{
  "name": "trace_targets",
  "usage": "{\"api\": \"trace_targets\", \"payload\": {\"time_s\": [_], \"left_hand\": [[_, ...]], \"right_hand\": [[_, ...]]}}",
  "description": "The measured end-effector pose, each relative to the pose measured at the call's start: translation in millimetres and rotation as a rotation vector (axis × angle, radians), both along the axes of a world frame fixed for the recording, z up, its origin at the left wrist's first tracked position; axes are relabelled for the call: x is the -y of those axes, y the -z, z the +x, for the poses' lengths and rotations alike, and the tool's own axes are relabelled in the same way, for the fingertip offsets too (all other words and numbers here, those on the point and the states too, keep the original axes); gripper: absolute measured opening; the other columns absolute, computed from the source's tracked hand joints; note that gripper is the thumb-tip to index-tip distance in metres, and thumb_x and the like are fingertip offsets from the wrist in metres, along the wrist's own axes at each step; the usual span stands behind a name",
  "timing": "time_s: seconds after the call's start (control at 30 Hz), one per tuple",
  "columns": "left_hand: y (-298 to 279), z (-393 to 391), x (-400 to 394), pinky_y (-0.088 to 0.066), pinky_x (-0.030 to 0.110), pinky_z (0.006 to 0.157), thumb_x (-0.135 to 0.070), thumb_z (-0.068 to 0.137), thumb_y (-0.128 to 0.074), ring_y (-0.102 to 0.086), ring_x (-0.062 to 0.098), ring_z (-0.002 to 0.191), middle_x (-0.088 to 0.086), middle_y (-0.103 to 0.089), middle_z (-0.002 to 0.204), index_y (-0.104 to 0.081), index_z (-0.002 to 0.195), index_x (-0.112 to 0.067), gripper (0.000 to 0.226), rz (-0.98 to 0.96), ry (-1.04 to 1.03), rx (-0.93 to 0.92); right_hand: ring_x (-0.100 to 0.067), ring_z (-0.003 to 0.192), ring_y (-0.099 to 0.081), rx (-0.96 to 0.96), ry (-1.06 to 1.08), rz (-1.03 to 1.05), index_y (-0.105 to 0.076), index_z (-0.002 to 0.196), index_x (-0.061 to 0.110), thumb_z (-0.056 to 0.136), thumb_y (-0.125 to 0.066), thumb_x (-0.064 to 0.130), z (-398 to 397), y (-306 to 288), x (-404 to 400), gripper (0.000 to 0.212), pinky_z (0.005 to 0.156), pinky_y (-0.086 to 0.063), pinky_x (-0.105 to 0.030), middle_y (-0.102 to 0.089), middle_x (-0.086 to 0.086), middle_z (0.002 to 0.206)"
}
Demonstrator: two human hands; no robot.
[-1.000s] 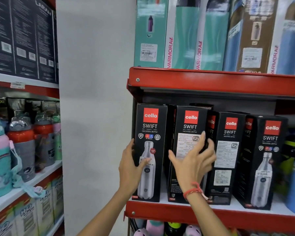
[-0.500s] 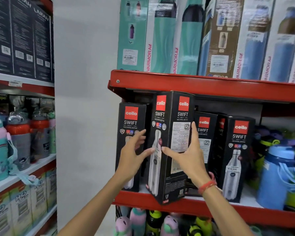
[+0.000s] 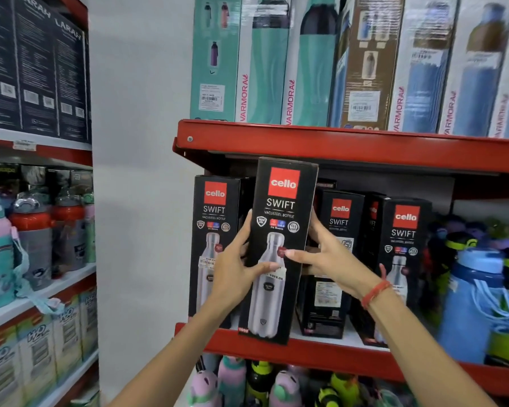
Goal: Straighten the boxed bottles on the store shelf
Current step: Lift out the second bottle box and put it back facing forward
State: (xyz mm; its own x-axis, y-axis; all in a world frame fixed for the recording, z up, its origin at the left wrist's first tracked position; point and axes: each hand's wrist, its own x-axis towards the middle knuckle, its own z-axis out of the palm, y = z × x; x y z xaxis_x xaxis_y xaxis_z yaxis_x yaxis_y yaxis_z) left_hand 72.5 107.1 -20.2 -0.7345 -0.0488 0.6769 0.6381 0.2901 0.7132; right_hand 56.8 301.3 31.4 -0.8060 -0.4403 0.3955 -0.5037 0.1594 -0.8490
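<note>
Cello Swift box (image 3: 279, 251) held at the red shelf (image 3: 321, 351) front.
We see left hand (image 3: 232, 277) and right hand (image 3: 332, 259) clasping its sides (thumbs across the front), box slightly tilted.

A black Cello Swift box (image 3: 279, 248) is held out in front of the row, its front face showing a red logo square, white lettering and a picture of a steel bottle with a price sticker. It leans slightly, top to the right, its lower edge over the red shelf lip (image 3: 335, 352). Behind it on the left, a matching box (image 3: 215, 230) stands upright, front face forward. To the right, a third box (image 3: 332, 259) is turned to show its label side, and a fourth box (image 3: 403, 254) stands angled, front showing.
</note>
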Motion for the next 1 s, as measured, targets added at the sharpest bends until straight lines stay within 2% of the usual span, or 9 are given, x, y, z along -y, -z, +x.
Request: {"api": "trace_targets", "payload": {"time_s": [0.1,0.23,0.3,0.4,0.57,0.67,0.77,0.87,1.0], "left_hand": [[3.0,-19.6,-2.2,-0.043,0.046,0.110,-0.014,0.072,-0.083,-0.054,0.011,0.130,-0.007,-0.058,0.141,-0.020,0.150,-0.046,0.105,-0.011,-0.056,0.005],[12.4,-39.2,-4.8,-0.043,0.040,0.111,-0.018,0.071,-0.084,-0.054,0.011,0.128,-0.014,-0.054,0.143,-0.015,0.151,-0.043,0.109,0.003,-0.106,0.035],[19.4,-48.5,-4.7,-0.046,0.017,0.100,-0.023,0.072,-0.083,-0.058,-0.004,0.104,-0.040,-0.054,0.122,-0.011,0.153,-0.039,0.109,-0.018,-0.130,0.056],[27.8,-57.2,-6.8,-0.038,-0.004,0.069,-0.022,0.078,-0.079,-0.041,-0.014,0.066,-0.036,-0.045,0.081,0.000,0.153,-0.034,0.109,-0.061,-0.172,0.073],[27.4,-56.3,-10.3,-0.035,-0.007,0.069,-0.012,0.082,-0.075,-0.050,-0.029,0.066,-0.033,-0.047,0.099,-0.001,0.154,-0.026,0.105,-0.076,-0.185,0.086],[28.0,-52.8,-11.1,-0.034,-0.007,0.073,-0.013,0.082,-0.075,-0.054,-0.027,0.075,-0.025,-0.047,0.120,-0.004,0.154,-0.028,0.102,-0.066,-0.209,0.091],[29.7,-48.5,-17.0,-0.040,0.009,0.077,-0.019,0.085,-0.072,-0.060,-0.001,0.078,-0.011,-0.061,0.108,-0.004,0.153,-0.031,0.097,-0.062,-0.269,0.130],[29.2,-41.1,-25.1,-0.041,0.030,0.100,-0.017,0.088,-0.069,-0.058,0.023,0.117,0.009,-0.052,0.144,-0.009,0.154,-0.024,0.090,-0.084,-0.346,0.123],[24.9,-25.2,-34.4,-0.042,0.026,0.096,-0.010,0.092,-0.062,-0.056,0.023,0.119,0.007,-0.031,0.158,-0.010,0.154,-0.021,0.082,-0.148,-0.406,0.061]], "right_hand": [[-0.014,0.113,-0.063,-0.018,0.042,0.033,-0.004,0.146,0.052,0.087,-0.066,0.008,-16.6,1.7,9.9,0.096,0.081,-0.059,-0.041,-0.055,0.028,0.120],[-0.017,0.127,-0.052,-0.051,0.116,0.067,0.001,0.147,0.048,0.087,-0.066,0.012,-37.0,11.3,21.3,0.097,0.103,-0.044,-0.056,-0.052,0.027,0.125],[-0.017,0.128,-0.050,-0.042,0.134,0.079,0.003,0.147,0.049,0.087,-0.066,0.014,-45.6,18.4,24.4,0.097,0.105,-0.041,-0.058,-0.052,0.029,0.124],[-0.014,0.133,-0.044,-0.047,0.157,0.089,0.006,0.148,0.044,0.088,-0.065,0.013,-54.5,26.6,27.4,0.098,0.110,-0.037,-0.054,-0.045,0.037,0.119],[-0.002,0.131,-0.036,-0.117,0.169,0.099,0.002,0.151,0.039,0.088,-0.065,0.012,-64.0,31.9,28.9,0.096,0.115,-0.032,-0.043,-0.036,0.046,0.115],[-0.006,0.119,-0.052,-0.219,0.319,0.049,-0.021,0.150,0.032,0.087,-0.067,0.018,-58.8,38.5,31.9,0.080,0.105,-0.043,-0.033,-0.053,0.029,0.121],[-0.010,0.098,-0.057,-0.569,0.797,-0.117,-0.051,0.134,0.016,0.089,-0.064,0.020,-42.1,49.8,30.5,0.047,0.081,-0.048,-0.022,-0.064,-0.004,0.120],[-0.027,0.108,-0.039,-0.566,1.172,-0.085,-0.039,0.141,0.010,0.074,-0.077,0.032,-39.5,62.4,21.4,0.080,0.091,-0.034,-0.031,-0.049,-0.020,0.127],[-0.049,0.113,-0.047,-0.080,1.057,0.076,0.016,0.150,0.018,0.067,-0.082,0.040,-42.2,70.6,13.2,0.129,0.087,-0.044,-0.053,-0.037,-0.030,0.137]]}}
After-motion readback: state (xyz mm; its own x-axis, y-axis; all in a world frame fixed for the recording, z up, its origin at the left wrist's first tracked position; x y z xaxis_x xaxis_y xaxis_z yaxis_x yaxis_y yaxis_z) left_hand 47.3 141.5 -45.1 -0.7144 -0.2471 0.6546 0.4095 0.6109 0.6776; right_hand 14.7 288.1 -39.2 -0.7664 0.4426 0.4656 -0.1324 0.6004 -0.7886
